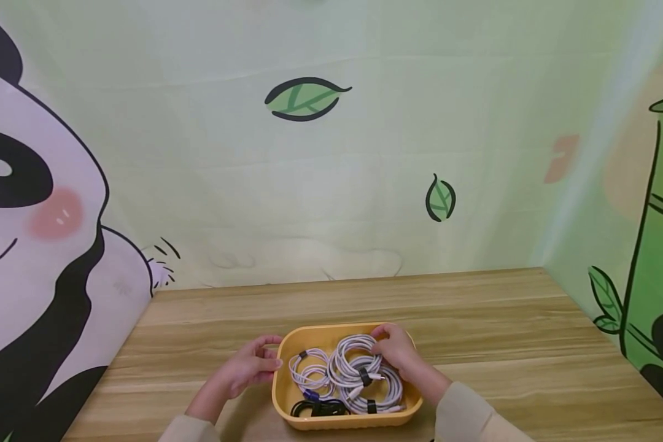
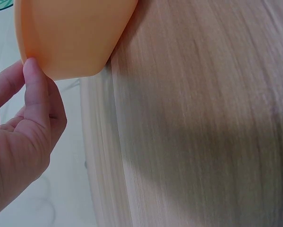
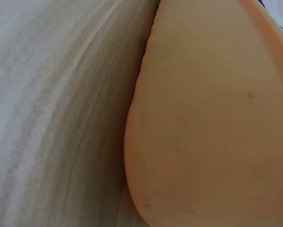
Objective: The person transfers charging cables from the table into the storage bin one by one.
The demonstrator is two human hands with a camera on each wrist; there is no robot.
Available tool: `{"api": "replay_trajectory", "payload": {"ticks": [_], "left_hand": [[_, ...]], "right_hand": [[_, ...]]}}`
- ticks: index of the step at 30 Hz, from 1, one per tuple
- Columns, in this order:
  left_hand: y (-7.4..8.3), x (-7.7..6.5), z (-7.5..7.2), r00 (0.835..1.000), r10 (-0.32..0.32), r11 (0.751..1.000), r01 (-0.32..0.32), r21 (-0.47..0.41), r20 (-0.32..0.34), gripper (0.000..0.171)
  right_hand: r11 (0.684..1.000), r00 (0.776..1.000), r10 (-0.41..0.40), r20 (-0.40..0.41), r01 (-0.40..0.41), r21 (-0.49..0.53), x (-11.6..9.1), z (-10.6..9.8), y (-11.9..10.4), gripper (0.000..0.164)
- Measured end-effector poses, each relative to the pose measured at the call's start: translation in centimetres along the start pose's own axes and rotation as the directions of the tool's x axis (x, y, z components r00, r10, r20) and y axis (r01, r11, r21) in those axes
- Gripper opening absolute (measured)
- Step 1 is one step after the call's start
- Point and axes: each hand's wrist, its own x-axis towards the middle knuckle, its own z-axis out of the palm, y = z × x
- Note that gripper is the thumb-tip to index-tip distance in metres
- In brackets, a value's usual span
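Note:
A yellow plastic basket (image 1: 304,336) stands on the wooden table and holds several coiled cables. My left hand (image 1: 248,367) is at its left side; in the left wrist view, thumb and fingers (image 2: 36,94) pinch the basket's rim. Reaching over the right rim, my right hand (image 1: 399,351) pinches the upper edge of a thick white cable coil (image 1: 345,359) with a black strap. Another white coil (image 1: 395,387) lies partly beneath it. To the left are a thinner white cable (image 1: 294,368) with a blue connector and a black cable (image 1: 331,407). The right wrist view shows only the basket's outer wall (image 3: 212,118) and table, no fingers.
The wood-grain table (image 1: 210,319) extends around the basket on all sides. Behind it hangs a pale green backdrop (image 1: 226,184) printed with leaves, a panda on the left and bamboo on the right.

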Motion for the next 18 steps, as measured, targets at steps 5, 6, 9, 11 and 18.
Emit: {"api": "replay_trajectory", "payload": {"ticks": [5, 6, 9, 11, 18], "left_hand": [[-0.12, -0.12, -0.16, 0.999, 0.019, 1.000, -0.019, -0.012, 0.028, 0.053], [-0.19, -0.10, -0.19, 0.999, 0.023, 1.000, -0.022, -0.013, 0.030, 0.053], [-0.15, -0.08, -0.15, 1.000, 0.014, 1.000, -0.014, -0.006, 0.019, 0.054], [-0.05, -0.05, -0.01, 1.000, 0.000, 1.000, 0.000, 0.003, -0.009, 0.054], [0.04, -0.07, -0.07, 1.000, -0.006, 1.000, 0.006, 0.002, -0.010, 0.054]], "right_hand": [[1.000, 0.999, 0.016, 0.028, -0.016, 0.026, -0.01, -0.05, 0.04, 0.025], [0.999, 0.999, 0.019, 0.032, -0.021, 0.036, -0.04, -0.05, 0.02, 0.025], [0.998, 0.999, 0.030, 0.037, -0.032, 0.063, -0.14, -0.05, -0.03, 0.026], [0.996, 0.998, 0.038, 0.041, -0.041, 0.080, -0.26, -0.09, -0.12, 0.027], [0.987, 0.994, 0.075, 0.074, -0.085, 0.139, -0.93, -0.63, -0.63, 0.030]]}}
